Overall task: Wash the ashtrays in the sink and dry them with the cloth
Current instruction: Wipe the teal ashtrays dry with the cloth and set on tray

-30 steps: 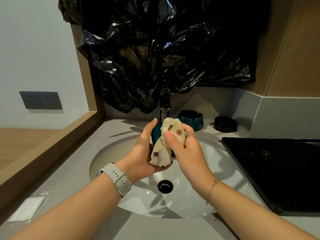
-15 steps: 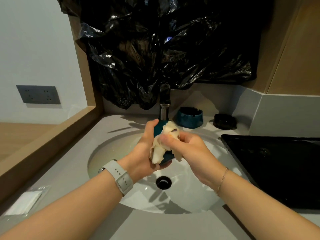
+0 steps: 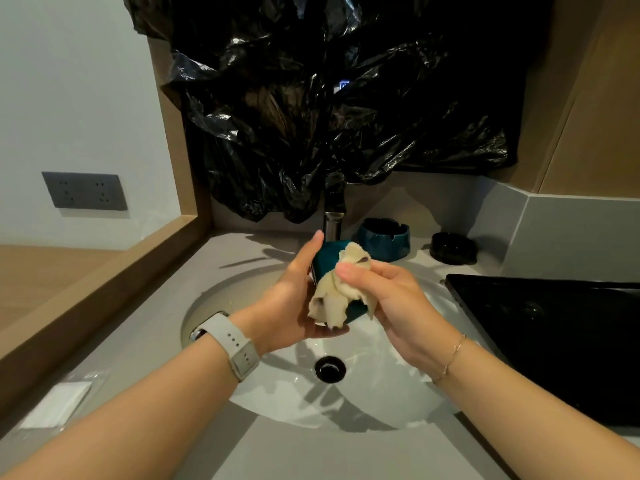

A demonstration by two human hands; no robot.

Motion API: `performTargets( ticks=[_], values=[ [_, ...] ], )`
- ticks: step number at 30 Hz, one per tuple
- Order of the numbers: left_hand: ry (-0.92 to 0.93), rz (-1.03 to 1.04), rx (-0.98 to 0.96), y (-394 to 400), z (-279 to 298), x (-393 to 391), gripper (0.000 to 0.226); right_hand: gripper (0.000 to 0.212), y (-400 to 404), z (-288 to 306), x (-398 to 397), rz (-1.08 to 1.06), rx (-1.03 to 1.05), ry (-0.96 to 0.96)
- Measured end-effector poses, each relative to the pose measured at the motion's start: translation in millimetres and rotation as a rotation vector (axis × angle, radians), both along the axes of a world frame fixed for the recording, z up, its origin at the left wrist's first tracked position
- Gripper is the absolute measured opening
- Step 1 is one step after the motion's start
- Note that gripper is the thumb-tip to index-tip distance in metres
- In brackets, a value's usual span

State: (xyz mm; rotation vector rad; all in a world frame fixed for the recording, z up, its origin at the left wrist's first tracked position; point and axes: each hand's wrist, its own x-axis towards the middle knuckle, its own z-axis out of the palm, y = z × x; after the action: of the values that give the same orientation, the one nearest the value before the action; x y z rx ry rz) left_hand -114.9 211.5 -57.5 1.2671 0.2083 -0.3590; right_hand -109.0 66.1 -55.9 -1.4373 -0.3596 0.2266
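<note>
We see a teal ashtray [image 3: 327, 263] held above the sink [image 3: 374, 393], in front of the tap [image 3: 333, 225] and well above the drain [image 3: 330, 368]. It is tipped on edge rather than lying flat: its upper rim sits up near the tap and its lower edge shows down by the left palm, so its broad faces turn sideways; which face is the open one we cannot tell, since a cloth covers much of it. The left hand [image 3: 294, 299] cradles it from the left and below, thumb raised along its upper left side and the fingers curled under it. The cream cloth [image 3: 341, 289] is bunched over the ashtray's near side, its loose ends hanging toward the left palm. The right hand [image 3: 391, 299] pinches the cloth against the ashtray, thumb on top and fingers curled behind. A grey watch [image 3: 230, 344] is on the left wrist and a thin bracelet [image 3: 450, 358] on the right. On the tabletop [image 3: 242, 251] behind the sink stand a second teal ashtray [image 3: 382, 237], upright just right of the tap, and a black ashtray [image 3: 453, 247] farther right. A black cooktop [image 3: 554, 341] lies at right, black plastic [image 3: 329, 98] hangs above the tap, and a white packet [image 3: 55, 403] lies at the near left.
</note>
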Motion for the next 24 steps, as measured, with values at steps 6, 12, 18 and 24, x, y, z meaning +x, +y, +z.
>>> performTargets(
  ticks=[6, 12, 18, 24],
  values=[
    [0.19, -0.015, -0.314, 5, 7, -5, 0.066, 0.016, 7, 5, -7, 0.056, -0.174, -0.236],
    [0.287, -0.062, -0.272, 14, 11, -3, 0.06, 0.02, -1, 8, -6, 0.23, -0.395, -0.234],
    [0.121, -0.146, 0.005, 10, -1, 3, 0.092, 0.024, -2, 1, 1, -0.011, -0.084, -0.026],
    [-0.083, -0.088, 0.03, -2, 2, -5, 0.071, 0.022, 9, 2, -7, -0.03, 0.027, 0.004]
  ],
)
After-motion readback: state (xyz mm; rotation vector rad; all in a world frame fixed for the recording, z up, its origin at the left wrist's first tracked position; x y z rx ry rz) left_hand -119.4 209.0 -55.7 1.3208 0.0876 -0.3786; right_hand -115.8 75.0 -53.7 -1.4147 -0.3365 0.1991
